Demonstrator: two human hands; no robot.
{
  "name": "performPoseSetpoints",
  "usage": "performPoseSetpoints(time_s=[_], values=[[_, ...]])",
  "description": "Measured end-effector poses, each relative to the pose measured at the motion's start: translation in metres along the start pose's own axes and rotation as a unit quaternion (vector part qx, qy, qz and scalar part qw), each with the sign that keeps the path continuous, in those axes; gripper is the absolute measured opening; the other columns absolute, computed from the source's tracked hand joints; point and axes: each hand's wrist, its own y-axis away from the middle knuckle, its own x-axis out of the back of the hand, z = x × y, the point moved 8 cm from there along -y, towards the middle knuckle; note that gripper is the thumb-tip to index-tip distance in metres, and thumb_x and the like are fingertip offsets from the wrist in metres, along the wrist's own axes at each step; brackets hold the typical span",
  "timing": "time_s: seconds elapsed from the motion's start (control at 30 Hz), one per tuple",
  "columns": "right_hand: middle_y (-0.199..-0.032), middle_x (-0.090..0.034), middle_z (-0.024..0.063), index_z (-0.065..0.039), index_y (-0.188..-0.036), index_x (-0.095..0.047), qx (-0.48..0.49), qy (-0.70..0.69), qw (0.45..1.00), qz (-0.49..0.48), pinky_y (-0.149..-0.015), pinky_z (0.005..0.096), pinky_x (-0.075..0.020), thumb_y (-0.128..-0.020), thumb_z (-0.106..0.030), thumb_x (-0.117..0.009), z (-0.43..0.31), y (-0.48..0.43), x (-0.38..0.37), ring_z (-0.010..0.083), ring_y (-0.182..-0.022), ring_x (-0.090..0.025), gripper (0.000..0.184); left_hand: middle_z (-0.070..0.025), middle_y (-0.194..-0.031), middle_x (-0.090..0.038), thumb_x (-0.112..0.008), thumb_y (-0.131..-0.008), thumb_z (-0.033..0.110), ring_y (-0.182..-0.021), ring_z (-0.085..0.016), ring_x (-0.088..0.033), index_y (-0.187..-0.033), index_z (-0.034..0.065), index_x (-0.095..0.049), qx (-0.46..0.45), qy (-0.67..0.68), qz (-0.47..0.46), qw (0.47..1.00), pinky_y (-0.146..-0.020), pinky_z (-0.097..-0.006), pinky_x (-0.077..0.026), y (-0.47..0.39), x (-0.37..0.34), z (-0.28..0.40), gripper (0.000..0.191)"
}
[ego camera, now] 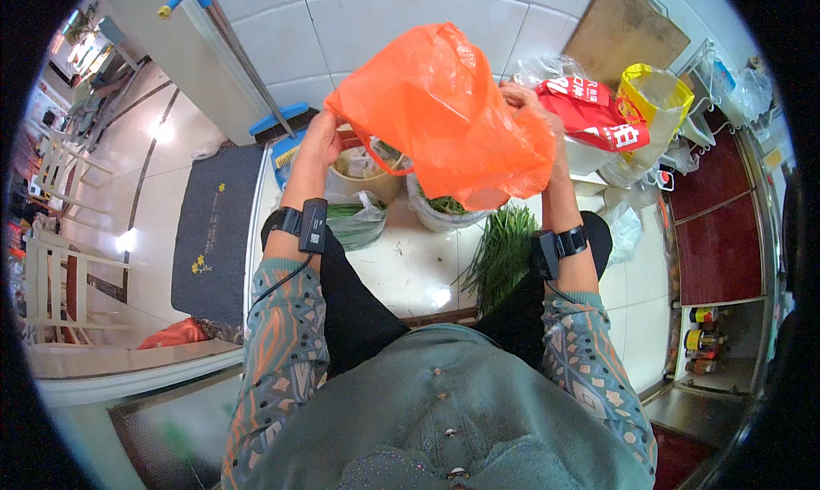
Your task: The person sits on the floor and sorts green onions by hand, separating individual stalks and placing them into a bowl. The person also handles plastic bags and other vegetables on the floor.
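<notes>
An orange plastic bag [442, 112] is spread in the air between my two hands. My left hand [323, 137] grips its left edge, close to a looped handle. On the other side my right hand [528, 105] holds the bag's right part, with some fingers hidden by the plastic. Under the bag stands a lined bin [442, 216] with green cuttings in it, partly covered from view. A bundle of long green stalks, like garlic chives [503, 253], lies on the floor by my right knee. More green stalks show in a clear plastic bag [359, 224] at the left.
A beige bucket [365, 185] holding plastic stands behind the clear bag. A broom [282, 118] leans at the doorway near a dark mat [214, 233]. To the right are a red bag [589, 115], a yellow bag [653, 99], a wooden board [624, 28] and dark red cabinets [721, 246].
</notes>
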Motion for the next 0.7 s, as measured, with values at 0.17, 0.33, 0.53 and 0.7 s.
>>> performPoseSetpoints(time_s=[0.17, 0.33, 0.53, 0.7], values=[[-0.111, -0.061, 0.0146, -0.005, -0.101, -0.067, 0.03, 0.37, 0.926, -0.069, -0.089, 0.042, -0.0428, -0.075, -0.007, -0.061, 0.043, 0.041, -0.02, 0.0353, -0.109, -0.053, 0.026, -0.0158, -0.134, -0.047, -0.045, -0.09, 0.055, -0.119, -0.033, -0.049, -0.13, 0.0114, -0.047, 0.163, 0.339, -0.21, 0.902, -0.1, -0.0498, -0.037, 0.013, -0.066, -0.066, 0.059], [-0.111, -0.061, 0.0132, -0.005, -0.075, -0.064, 0.143, 0.497, 0.853, -0.065, -0.087, 0.0412, -0.043, -0.067, -0.008, -0.064, 0.02, 0.072, -0.038, 0.0306, -0.113, -0.052, 0.009, -0.0159, -0.127, -0.054, -0.063, -0.084, 0.033, -0.117, -0.033, -0.051, -0.123, 0.001, -0.051, 0.119, 0.279, -0.238, 0.922, -0.103, -0.049, -0.036, 0.016, -0.101, -0.11, 0.052], [-0.11, -0.061, 0.011, -0.004, -0.073, -0.061, 0.153, 0.589, 0.793, -0.026, -0.086, 0.0422, -0.0435, -0.066, -0.011, -0.062, 0.003, 0.078, -0.003, 0.0296, -0.11, -0.053, 0.01, -0.0168, -0.121, -0.056, -0.056, -0.079, 0.007, -0.114, -0.033, -0.053, -0.121, -0.0016, -0.05, -0.068, 0.309, -0.196, 0.928, -0.099, -0.0479, -0.042, 0.022, -0.07, -0.05, 0.044], [-0.113, -0.06, 0.0119, -0.005, -0.111, -0.061, -0.084, 0.501, 0.86, 0.053, -0.088, 0.0379, -0.0439, -0.075, -0.015, -0.065, 0.071, 0.089, 0.059, 0.0321, -0.109, -0.052, 0.037, -0.0132, -0.116, -0.059, -0.058, -0.084, 0.017, -0.11, -0.029, -0.057, -0.118, 0.0022, -0.054, -0.12, 0.34, -0.2, 0.911, -0.096, -0.0456, -0.045, 0.036, -0.057, -0.032, 0.037]])
